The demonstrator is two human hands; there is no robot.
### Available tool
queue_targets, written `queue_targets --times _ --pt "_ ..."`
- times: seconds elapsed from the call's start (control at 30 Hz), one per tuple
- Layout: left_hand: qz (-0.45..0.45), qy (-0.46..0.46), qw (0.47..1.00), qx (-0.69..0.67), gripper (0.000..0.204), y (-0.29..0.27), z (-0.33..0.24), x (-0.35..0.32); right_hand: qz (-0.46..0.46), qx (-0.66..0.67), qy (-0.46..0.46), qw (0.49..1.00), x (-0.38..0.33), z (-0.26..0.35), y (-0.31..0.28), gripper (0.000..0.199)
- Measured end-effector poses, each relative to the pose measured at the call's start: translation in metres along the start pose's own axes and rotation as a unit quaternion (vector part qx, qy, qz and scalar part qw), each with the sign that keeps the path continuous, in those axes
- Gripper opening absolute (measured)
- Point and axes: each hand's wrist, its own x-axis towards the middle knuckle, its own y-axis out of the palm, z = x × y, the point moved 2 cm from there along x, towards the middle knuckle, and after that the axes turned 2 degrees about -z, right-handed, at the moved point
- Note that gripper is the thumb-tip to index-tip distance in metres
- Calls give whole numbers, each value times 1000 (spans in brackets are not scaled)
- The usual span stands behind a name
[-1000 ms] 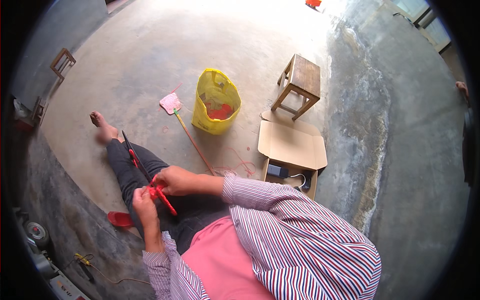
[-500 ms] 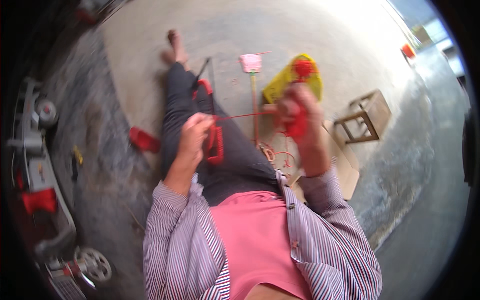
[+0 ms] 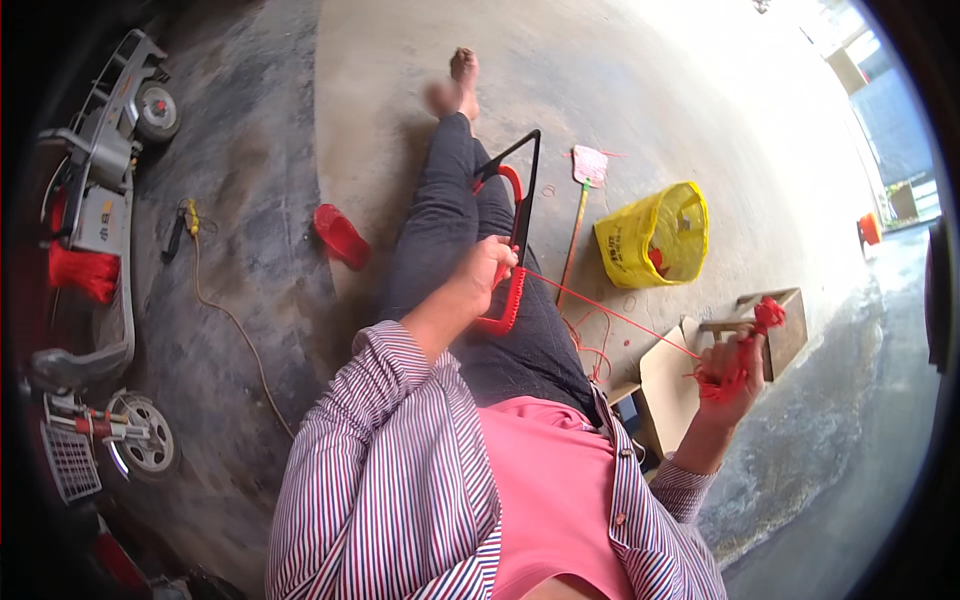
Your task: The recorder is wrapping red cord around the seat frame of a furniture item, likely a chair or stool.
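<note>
Over my thighs, my left hand [image 3: 485, 277] is closed on a black frame [image 3: 529, 190]. Red cord wraps the frame's near end [image 3: 512, 308] and part of its far end. Out to the right, my right hand [image 3: 738, 365] grips a bundle of red cord [image 3: 768, 312], which sticks out above and below the fist. Between the two hands a single red strand [image 3: 612, 312] runs nearly straight from the frame to the bundle. Where exactly the left fingertips pinch the cord is hard to see.
A yellow bag [image 3: 625, 250] stands open beyond the right hand, beside a pink fly swatter [image 3: 590, 167]. Nearer are a wooden stool [image 3: 792, 335] and a cardboard box [image 3: 668, 388]. To the left lie a red slipper [image 3: 341, 236], a cable [image 3: 228, 315] and a grey vehicle [image 3: 100, 215].
My right hand has swung out to the right and nearer with the bundle, drawing the strand longer. The view has turned, shifting the surroundings. My left hand keeps hold of the frame.
</note>
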Motion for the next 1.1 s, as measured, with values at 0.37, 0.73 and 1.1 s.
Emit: queue_targets --times 0.37,0.73,1.1 --pt "132 472 723 487 35 90 -32 -98 131 66 296 944 1 -153 59 53" --pt "30 464 587 663 15 26 -96 -81 146 -327 266 895 91 -170 50 24" --pt "-31 307 685 659 23 39 -44 -44 238 -397 355 812 89 -181 77 24"
